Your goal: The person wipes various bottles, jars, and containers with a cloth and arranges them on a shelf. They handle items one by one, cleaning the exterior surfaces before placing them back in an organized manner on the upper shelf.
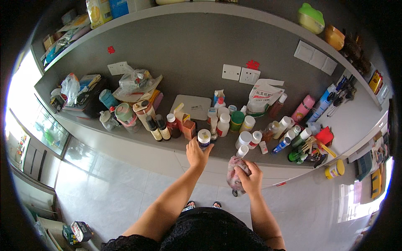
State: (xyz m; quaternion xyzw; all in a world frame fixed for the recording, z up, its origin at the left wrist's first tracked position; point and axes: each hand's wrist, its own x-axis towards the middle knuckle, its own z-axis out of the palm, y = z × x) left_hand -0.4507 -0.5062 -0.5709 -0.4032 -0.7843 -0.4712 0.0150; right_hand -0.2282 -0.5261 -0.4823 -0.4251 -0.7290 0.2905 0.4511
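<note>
Two hands in view: the left hand (197, 153) is closed on one white-capped jar (204, 139) standing at the bench (138, 138) front edge; the right hand (250, 178) grips one pinkish cloth (235, 172) just off that edge, below one small white-capped bottle (242, 151). Three dark bottles (162, 127) stand left of the jar; open bench room is confined to the narrow front strip.

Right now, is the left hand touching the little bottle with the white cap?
Touching. The head view shows the left hand wrapped around the white-capped bottle.
</note>
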